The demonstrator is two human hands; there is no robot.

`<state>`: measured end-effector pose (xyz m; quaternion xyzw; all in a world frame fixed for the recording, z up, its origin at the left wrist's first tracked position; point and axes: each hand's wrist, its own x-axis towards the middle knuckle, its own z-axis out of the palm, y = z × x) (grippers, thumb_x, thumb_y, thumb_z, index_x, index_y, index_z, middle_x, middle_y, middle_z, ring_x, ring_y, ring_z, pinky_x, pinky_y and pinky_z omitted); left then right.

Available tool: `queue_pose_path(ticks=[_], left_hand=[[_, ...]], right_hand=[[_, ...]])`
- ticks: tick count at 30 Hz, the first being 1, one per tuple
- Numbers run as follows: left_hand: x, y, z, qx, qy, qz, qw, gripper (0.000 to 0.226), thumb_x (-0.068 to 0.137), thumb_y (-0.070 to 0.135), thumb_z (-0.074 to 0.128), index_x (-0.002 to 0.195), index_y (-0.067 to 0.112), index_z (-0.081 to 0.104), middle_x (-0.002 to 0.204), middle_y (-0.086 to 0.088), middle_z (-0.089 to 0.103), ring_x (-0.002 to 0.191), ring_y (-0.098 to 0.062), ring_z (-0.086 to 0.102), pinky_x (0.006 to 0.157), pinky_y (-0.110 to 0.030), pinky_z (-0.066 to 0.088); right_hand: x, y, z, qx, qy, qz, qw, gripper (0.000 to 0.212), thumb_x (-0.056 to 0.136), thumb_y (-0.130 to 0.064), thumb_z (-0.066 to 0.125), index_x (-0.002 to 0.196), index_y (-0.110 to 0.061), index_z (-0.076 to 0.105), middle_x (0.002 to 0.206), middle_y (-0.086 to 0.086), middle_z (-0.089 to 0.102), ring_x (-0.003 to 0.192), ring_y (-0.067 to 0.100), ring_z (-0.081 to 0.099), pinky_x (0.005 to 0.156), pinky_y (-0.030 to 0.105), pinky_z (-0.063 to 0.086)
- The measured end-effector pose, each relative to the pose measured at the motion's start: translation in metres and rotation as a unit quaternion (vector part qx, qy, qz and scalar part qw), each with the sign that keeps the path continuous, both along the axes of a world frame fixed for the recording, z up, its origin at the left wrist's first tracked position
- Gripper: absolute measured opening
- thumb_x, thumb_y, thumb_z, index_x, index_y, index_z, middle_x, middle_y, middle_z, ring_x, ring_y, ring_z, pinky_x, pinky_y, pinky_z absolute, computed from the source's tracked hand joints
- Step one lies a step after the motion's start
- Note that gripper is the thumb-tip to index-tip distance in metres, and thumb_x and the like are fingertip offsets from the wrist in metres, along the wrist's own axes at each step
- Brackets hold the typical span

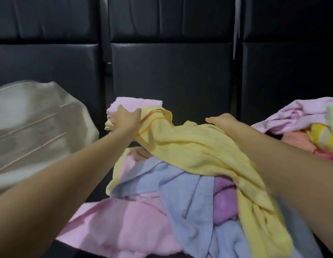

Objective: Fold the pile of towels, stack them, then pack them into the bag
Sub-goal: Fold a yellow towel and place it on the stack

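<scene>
Towels (162,198) mostly unfolded, center; I grip yellow towel (195,146) w/ left hand (127,118), right hand (224,121) unclear; bag (31,123) unpacked.

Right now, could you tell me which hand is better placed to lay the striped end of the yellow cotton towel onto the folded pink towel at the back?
The left hand: it already grips the yellow towel's striped end right beside the folded pink towel, while the right hand sits farther right.

Black padded sofa (171,75) bears towels (180,192) and bag (31,127).
</scene>
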<state>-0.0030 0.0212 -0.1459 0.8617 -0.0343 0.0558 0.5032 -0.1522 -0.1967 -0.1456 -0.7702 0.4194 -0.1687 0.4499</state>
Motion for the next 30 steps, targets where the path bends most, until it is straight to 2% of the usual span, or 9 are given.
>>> queue_pose_path(ticks=[3,6,10,12,17,20,22,26,30], left_hand=[[-0.054,0.01,-0.007,-0.114,0.064,-0.032,0.991,0.064,0.083,0.051,0.056,0.135,0.016,0.047,0.123,-0.011,0.049,0.12,-0.035,0.044,0.103,-0.045,0.04],[-0.12,0.024,-0.005,-0.263,0.245,-0.124,0.925,0.033,0.094,0.039,0.054,0.109,0.01,0.053,0.09,-0.007,0.05,0.078,-0.024,0.056,0.07,-0.033,0.051],[-0.191,0.027,0.002,-0.26,0.375,-0.235,0.858,0.033,0.096,0.035,0.057,0.094,0.003,0.048,0.076,-0.011,0.05,0.063,-0.022,0.052,0.048,-0.027,0.053],[-0.207,0.022,0.002,-0.242,0.38,-0.275,0.85,0.037,0.096,0.035,0.058,0.101,0.0,0.05,0.08,-0.014,0.055,0.067,-0.023,0.056,0.054,-0.028,0.055],[-0.219,0.018,-0.003,-0.22,0.354,-0.295,0.86,0.048,0.094,0.037,0.06,0.122,-0.001,0.051,0.106,-0.018,0.062,0.076,-0.025,0.064,0.051,-0.027,0.054],[-0.219,0.028,0.0,-0.166,0.414,-0.341,0.828,0.059,0.095,0.047,0.055,0.117,-0.007,0.054,0.096,-0.022,0.066,0.077,-0.029,0.066,0.055,-0.031,0.057],[-0.218,0.027,-0.001,-0.137,0.43,-0.371,0.812,0.072,0.095,0.058,0.045,0.118,-0.01,0.055,0.097,-0.022,0.067,0.084,-0.03,0.066,0.064,-0.031,0.057],[-0.229,0.008,-0.008,-0.243,0.363,-0.381,0.815,0.073,0.091,0.07,0.034,0.105,0.003,0.059,0.091,-0.014,0.063,0.081,-0.026,0.063,0.07,-0.031,0.057],[-0.237,-0.003,-0.013,-0.346,0.33,-0.45,0.754,0.074,0.097,0.062,0.033,0.141,0.004,0.045,0.121,-0.031,0.059,0.106,-0.042,0.061,0.097,-0.041,0.052]], right_hand=[[-0.047,0.001,-0.002,0.001,0.0,-0.026,1.0,0.054,0.085,-0.05,0.065,0.117,-0.008,0.055,0.1,0.004,0.061,0.076,0.017,0.056,0.057,0.028,0.038],[-0.093,0.006,-0.005,-0.04,0.053,-0.009,0.998,0.05,0.082,-0.059,0.064,0.097,-0.011,0.055,0.091,0.005,0.061,0.075,0.02,0.056,0.067,0.03,0.042],[-0.13,0.019,-0.01,0.032,0.005,-0.001,0.999,0.026,0.081,-0.029,0.072,0.077,-0.008,0.058,0.073,0.007,0.057,0.062,0.017,0.052,0.06,0.026,0.043],[-0.14,0.026,-0.011,0.018,-0.071,0.0,0.997,0.023,0.081,-0.021,0.072,0.07,-0.009,0.056,0.067,0.005,0.053,0.062,0.016,0.048,0.063,0.027,0.04],[-0.148,0.061,0.006,-0.001,-0.19,0.024,0.982,0.013,0.096,-0.027,0.056,0.094,-0.016,0.062,0.088,0.002,0.061,0.082,0.017,0.057,0.068,0.029,0.046],[-0.146,0.081,0.024,0.123,-0.26,0.037,0.957,0.017,0.097,-0.025,0.056,0.106,-0.011,0.061,0.097,0.007,0.064,0.097,0.024,0.061,0.087,0.038,0.051],[-0.15,0.092,0.043,0.262,-0.342,0.057,0.901,0.022,0.098,-0.022,0.055,0.111,-0.005,0.06,0.101,0.012,0.066,0.099,0.025,0.063,0.087,0.039,0.053],[-0.156,0.1,0.06,0.37,-0.421,0.1,0.823,0.025,0.101,-0.021,0.049,0.097,-0.004,0.066,0.093,0.012,0.071,0.092,0.025,0.068,0.089,0.04,0.052],[-0.156,0.096,0.046,0.354,-0.417,0.123,0.828,0.022,0.099,-0.02,0.051,0.107,-0.005,0.066,0.115,0.014,0.067,0.121,0.028,0.058,0.106,0.043,0.043]])
